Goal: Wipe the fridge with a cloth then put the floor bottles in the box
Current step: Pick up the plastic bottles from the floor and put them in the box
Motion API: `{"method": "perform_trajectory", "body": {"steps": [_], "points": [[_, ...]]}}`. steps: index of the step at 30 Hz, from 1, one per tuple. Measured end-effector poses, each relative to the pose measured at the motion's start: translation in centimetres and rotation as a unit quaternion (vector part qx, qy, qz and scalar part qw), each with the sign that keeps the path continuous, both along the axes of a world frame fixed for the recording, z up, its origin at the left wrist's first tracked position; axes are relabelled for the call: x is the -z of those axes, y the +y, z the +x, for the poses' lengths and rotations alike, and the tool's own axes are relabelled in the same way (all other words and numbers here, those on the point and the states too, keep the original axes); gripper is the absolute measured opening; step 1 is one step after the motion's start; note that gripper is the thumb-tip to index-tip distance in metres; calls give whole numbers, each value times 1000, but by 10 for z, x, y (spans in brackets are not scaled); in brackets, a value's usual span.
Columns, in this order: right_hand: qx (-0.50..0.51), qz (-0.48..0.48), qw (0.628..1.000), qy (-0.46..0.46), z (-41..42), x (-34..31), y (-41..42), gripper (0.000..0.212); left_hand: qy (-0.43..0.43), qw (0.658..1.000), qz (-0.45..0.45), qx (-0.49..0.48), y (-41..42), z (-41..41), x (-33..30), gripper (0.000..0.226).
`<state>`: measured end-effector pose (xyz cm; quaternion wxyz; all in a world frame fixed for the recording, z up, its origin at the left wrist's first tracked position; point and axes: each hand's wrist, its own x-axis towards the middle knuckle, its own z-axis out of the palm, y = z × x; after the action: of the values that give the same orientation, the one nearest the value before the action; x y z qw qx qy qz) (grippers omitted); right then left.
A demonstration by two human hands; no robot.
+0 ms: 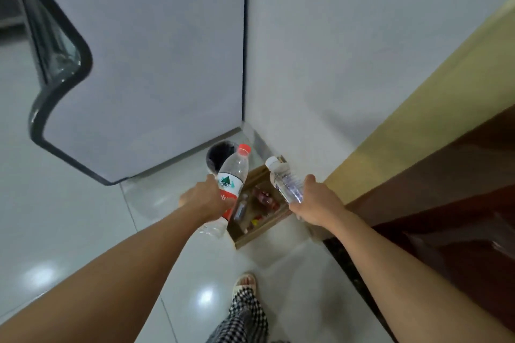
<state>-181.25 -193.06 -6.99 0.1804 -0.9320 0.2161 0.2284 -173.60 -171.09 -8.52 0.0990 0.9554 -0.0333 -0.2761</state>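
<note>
My left hand (204, 199) grips a clear plastic bottle with a red cap and a red and white label (232, 175), held tilted above the left side of the box. My right hand (317, 203) grips a smaller clear bottle with a white cap (284, 179) over the box's right side. The cardboard box (250, 237) stands on the floor below both hands, with several small bottles and items inside. The grey fridge (145, 64) rises at the left, its side panel facing me. No cloth is in view.
A dark round bin (220, 152) stands behind the box by the fridge's corner. A white wall (348, 50) is behind, and a yellow and dark wooden door frame (418, 133) is on the right. The glossy tiled floor (69, 231) spreads left. My foot (245, 281) is below.
</note>
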Motion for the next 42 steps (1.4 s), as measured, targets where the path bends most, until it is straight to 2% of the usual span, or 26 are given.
{"method": "perform_trajectory", "body": {"steps": [5,13,21,28,35,42], "points": [[-34,17,999,30,30,29,-14,53,39,998,2,-41,-16,7,30,71],[-120,17,990,69,75,96,-40,53,117,977,-20,-177,-42,10,83,69],[-143,31,983,110,110,208,-64,55,164,941,-46,-294,-77,6,178,63],[-114,56,982,142,138,346,-74,60,189,934,-53,-298,-103,37,311,66],[-103,54,986,117,157,487,-76,62,188,945,-30,-264,-115,62,455,71],[-102,54,988,103,167,583,-65,72,180,954,8,-241,-118,74,549,72]]}}
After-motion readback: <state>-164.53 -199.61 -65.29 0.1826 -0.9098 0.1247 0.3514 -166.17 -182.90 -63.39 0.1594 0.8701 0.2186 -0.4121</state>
